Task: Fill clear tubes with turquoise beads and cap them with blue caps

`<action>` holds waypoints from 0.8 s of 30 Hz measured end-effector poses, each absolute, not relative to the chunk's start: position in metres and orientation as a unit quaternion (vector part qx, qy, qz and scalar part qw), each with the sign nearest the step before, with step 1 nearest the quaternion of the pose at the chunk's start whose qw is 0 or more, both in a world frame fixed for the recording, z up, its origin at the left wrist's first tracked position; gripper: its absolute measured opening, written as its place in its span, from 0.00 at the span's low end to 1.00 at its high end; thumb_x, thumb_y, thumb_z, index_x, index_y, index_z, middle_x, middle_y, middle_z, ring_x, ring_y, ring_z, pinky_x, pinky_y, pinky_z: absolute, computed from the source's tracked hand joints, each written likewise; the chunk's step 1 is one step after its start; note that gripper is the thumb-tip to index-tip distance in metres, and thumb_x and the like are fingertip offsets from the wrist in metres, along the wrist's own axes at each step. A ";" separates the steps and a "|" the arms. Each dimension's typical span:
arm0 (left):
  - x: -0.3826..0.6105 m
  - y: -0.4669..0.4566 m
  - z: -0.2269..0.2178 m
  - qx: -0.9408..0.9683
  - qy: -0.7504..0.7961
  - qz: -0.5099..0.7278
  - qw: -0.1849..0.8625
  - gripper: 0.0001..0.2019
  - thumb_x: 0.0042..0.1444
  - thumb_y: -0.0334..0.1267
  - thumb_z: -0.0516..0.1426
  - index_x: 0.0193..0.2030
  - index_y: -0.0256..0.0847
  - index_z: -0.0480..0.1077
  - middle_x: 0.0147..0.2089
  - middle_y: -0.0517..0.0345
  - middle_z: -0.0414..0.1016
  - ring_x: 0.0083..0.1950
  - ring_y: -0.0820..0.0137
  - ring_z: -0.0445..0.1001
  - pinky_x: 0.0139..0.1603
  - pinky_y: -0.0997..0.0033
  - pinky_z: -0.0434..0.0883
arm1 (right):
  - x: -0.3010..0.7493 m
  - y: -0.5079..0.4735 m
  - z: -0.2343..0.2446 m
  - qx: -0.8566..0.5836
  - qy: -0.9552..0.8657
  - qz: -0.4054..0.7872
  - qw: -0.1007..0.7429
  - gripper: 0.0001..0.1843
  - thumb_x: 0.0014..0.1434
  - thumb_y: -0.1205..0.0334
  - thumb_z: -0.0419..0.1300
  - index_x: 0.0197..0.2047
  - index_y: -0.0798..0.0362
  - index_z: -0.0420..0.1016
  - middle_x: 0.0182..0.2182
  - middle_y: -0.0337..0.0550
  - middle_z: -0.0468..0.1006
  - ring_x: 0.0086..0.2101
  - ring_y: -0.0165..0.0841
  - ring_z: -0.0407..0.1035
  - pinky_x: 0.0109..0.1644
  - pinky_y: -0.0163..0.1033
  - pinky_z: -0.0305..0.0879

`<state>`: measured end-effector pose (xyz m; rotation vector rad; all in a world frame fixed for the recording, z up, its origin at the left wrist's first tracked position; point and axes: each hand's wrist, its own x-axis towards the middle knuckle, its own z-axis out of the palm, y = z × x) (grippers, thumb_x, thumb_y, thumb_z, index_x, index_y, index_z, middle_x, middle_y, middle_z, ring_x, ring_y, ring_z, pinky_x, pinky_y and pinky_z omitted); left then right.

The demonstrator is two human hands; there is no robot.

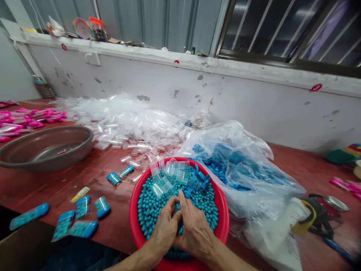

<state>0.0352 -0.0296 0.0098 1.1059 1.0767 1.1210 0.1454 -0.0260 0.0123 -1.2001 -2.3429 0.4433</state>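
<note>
The teal beads were heaped in a red basin at the near edge of the worktop. Both hands were set among them at the near side of the heap. The left hand and the right hand were curled and touching, fingertips pressed together over the beads; whether anything was pinched could not be told. Just beyond the fingers, small clear bags and blue clips were piled on the beads. A large plastic sack of blue parts was seen right of the basin, filled packets to its left, and a grey bowl farther left.
</note>
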 end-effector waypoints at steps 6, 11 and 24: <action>0.036 -0.027 0.008 0.435 0.481 0.457 0.609 0.14 0.49 0.37 0.53 0.44 0.40 0.62 0.26 0.65 0.65 0.29 0.74 0.65 0.31 0.76 0.63 | 0.157 -0.025 0.012 -0.419 -0.799 0.344 0.259 0.53 0.43 0.64 0.62 0.64 0.57 0.31 0.58 0.56 0.53 0.55 0.44 0.52 0.54 0.48 0.55; 0.008 -0.027 0.020 0.456 0.465 0.425 0.629 0.18 0.50 0.43 0.53 0.47 0.41 0.59 0.29 0.63 0.66 0.25 0.75 0.65 0.26 0.77 0.64 | 0.174 -0.015 0.018 -0.435 -0.706 0.505 0.239 0.49 0.47 0.61 0.61 0.64 0.53 0.33 0.58 0.51 0.53 0.48 0.37 0.61 0.48 0.40 0.62; -0.096 -0.029 0.024 0.680 0.652 0.334 0.016 0.15 0.55 0.41 0.46 0.46 0.40 0.66 0.46 0.51 0.72 0.47 0.62 0.69 0.49 0.60 0.65 | 0.139 0.028 0.020 -0.483 -0.836 0.213 0.150 0.21 0.54 0.62 0.56 0.52 0.53 0.63 0.43 0.49 0.73 0.44 0.40 0.66 0.45 0.42 0.60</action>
